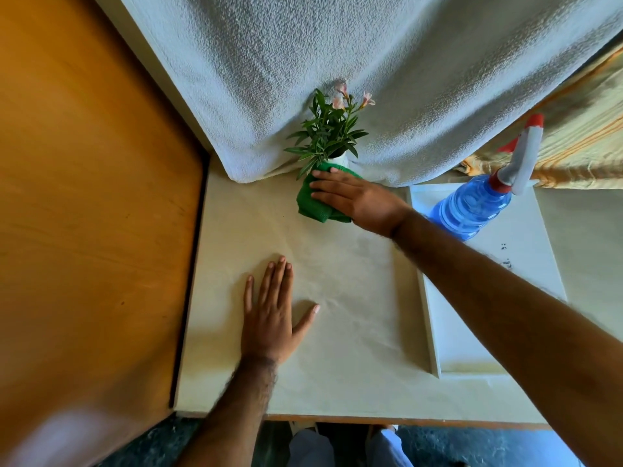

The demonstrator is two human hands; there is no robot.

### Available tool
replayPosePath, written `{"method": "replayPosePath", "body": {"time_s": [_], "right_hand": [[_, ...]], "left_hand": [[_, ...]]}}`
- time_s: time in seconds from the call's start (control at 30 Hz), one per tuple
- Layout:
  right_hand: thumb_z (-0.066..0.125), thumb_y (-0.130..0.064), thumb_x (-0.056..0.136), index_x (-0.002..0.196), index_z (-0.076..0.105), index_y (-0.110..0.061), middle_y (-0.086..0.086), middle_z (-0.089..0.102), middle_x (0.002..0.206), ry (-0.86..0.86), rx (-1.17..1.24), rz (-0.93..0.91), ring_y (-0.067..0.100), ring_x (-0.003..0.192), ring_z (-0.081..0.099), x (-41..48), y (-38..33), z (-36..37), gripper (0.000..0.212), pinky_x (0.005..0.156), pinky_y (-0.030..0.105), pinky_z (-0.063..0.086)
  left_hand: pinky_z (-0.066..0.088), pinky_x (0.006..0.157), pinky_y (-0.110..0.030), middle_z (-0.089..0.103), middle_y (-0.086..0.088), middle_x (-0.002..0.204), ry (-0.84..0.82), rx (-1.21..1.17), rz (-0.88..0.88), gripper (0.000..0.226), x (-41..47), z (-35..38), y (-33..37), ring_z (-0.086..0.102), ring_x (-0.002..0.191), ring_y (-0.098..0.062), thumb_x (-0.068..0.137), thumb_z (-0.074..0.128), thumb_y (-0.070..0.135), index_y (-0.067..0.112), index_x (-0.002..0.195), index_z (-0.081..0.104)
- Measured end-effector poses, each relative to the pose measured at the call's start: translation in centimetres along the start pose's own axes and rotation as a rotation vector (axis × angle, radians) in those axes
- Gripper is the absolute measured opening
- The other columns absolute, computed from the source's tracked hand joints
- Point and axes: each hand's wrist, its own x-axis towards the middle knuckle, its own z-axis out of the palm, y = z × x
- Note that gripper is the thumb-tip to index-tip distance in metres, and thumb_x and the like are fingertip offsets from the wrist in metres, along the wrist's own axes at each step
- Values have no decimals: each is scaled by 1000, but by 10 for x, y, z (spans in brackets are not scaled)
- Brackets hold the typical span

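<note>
Green cloth (pixel 312 205) lengthwise near-far under right hand (pixel 359 200).

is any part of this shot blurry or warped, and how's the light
Head view: sharp on the right hand pressing the green cloth and the left hand flat on the table; lower left corner, over the wooden panel, smears into pale blur; the wide lens bows the table's edges; light glows through the spray bottle.

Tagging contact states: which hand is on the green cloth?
The right hand, fingers straight, presses the green cloth at the foot of the plant vase. The left hand lies flat on the cream tabletop nearer the person, touching nothing else.
</note>
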Motion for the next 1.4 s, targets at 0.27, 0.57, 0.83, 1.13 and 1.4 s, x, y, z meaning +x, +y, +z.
{"method": "replayPosePath", "body": {"time_s": [0.27,0.57,0.83,1.13,1.4], "right_hand": [[64,16,89,127,62,9,24,61,137,-33,178,107,42,137,49,-5,-5,11,39,116,57,38],[60,21,78,133,62,-2,20,55,146,-157,427,382,32,139,50,-8,-15,19,59,112,51,43],[65,9,92,120,69,6,25,67,129,58,133,30,43,130,55,0,-18,-6,28,111,54,44],[71,11,87,114,70,9,28,67,126,-54,9,-120,44,127,58,19,10,1,27,111,56,44],[60,23,83,127,64,7,24,59,139,-168,229,119,40,138,48,-11,-1,29,47,116,56,38]], "left_hand": [[24,129,-60,19,-6,177,4,8,4,96,0,0,0,23,163,-24,98,34,77,13,168,18],[24,129,-61,20,-6,177,1,9,4,95,0,1,-1,25,162,-24,98,34,77,13,167,20],[23,130,-60,19,-5,177,-1,-4,-3,95,0,-1,0,25,162,-24,99,31,77,14,168,18],[25,129,-61,18,-6,177,-31,-3,-6,95,1,-4,0,21,163,-25,98,26,79,15,168,16],[24,129,-60,18,-4,178,-36,2,-4,95,0,-2,0,22,163,-23,98,29,78,15,168,16]]}}
